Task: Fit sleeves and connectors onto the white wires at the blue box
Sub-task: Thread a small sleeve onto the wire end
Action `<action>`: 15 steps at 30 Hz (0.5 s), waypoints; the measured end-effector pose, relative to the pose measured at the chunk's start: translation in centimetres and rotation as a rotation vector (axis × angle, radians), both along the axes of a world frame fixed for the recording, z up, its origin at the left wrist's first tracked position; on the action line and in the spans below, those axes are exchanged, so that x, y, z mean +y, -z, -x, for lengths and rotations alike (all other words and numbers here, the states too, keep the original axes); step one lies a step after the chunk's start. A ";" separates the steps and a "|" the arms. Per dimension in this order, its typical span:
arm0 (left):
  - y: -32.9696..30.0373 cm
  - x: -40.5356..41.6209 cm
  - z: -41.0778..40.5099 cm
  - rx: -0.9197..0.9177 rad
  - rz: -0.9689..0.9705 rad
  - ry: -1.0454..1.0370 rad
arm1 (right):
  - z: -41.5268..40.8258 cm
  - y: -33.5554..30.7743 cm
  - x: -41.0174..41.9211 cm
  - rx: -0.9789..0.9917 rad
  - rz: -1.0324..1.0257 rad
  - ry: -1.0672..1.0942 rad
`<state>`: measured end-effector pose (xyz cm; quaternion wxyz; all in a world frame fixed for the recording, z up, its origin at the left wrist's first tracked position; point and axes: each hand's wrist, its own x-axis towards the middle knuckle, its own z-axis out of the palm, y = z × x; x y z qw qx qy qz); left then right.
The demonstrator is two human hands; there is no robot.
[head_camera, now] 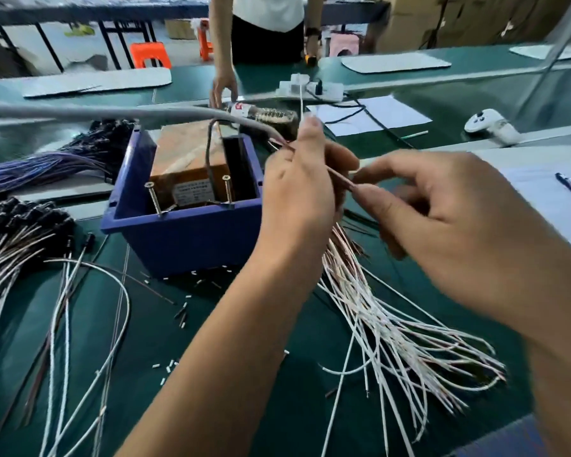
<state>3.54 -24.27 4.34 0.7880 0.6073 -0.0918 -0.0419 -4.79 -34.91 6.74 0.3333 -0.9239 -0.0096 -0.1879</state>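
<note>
Both forearms come in from the bottom edge, over the green surface (277,374). White wires (386,328) lie in a loose fan below the right hand, their stripped ends pointing to the lower right. The left hand (297,189) is raised just beside the right wall of the blue box (178,239); its grip is closed around one thin wire (338,177) that runs slanted between the two hands. The right hand (442,212) pinches the same wire at its lower end, thumb and forefinger tight together, the other fingers curled. Whether a sleeve is already on this wire I cannot tell, because the picture is blurred there.

Inside the blue box stands an orange-brown block (188,166) with a label, and two long screws (226,189) stand up at its front. Small white sleeves (168,367) are scattered on the surface in front of the box. More white wires (66,318) curve at the left, near black connectors (23,216) and a bundle of purple wires (40,166). Behind the box lie a white power strip (310,89) and sheets of paper (370,115). Another person (264,28) stands at the far side, one hand touching the surface.
</note>
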 end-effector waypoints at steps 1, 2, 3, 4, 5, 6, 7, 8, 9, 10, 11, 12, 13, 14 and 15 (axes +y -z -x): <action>-0.4 -0.8 -0.4 0.033 -0.065 0.065 | 0.4 -0.5 -0.8 0.011 0.064 0.014; -0.7 -1.6 -0.7 0.071 -0.100 0.131 | 0.8 -1.0 -1.5 0.012 0.129 0.031; -0.8 -2.4 -1.0 0.112 -0.117 0.184 | 1.3 -1.4 -2.0 0.009 0.181 0.051; -0.9 -3.2 -1.4 0.152 -0.122 0.219 | 1.6 -1.7 -2.4 0.010 0.212 0.076; -0.8 -3.8 -2.0 0.191 -0.121 0.234 | 1.7 -1.8 -2.5 0.021 0.227 0.102; -0.5 -4.3 -2.6 0.224 -0.127 0.240 | 1.7 -1.7 -2.6 0.046 0.243 0.127; 0.0 -4.6 -3.1 0.254 -0.151 0.240 | 1.5 -1.3 -2.6 0.096 0.268 0.147; 0.8 -4.8 -3.7 0.289 -0.192 0.241 | 1.1 -0.9 -2.6 0.191 0.303 0.161; 1.6 -4.9 -4.1 0.333 -0.239 0.249 | 0.7 -0.3 -2.6 0.313 0.338 0.173; 2.5 -4.9 -4.4 0.385 -0.280 0.259 | 0.4 0.3 -2.6 0.426 0.373 0.182; 3.5 -4.8 -4.5 0.436 -0.322 0.272 | 0.3 0.9 -2.6 0.507 0.409 0.185; 4.5 -4.6 -4.3 0.480 -0.369 0.287 | 0.2 1.5 -2.6 0.560 0.438 0.180; 5.5 -4.4 -4.1 0.512 -0.405 0.306 | 0.2 2.0 -2.6 0.596 0.452 0.174; 6.2 -4.2 -3.8 0.534 -0.420 0.327 | 0.2 2.4 -2.7 0.621 0.457 0.166; 6.7 -3.9 -3.5 0.545 -0.412 0.343 | 0.0 2.7 -2.7 0.639 0.460 0.160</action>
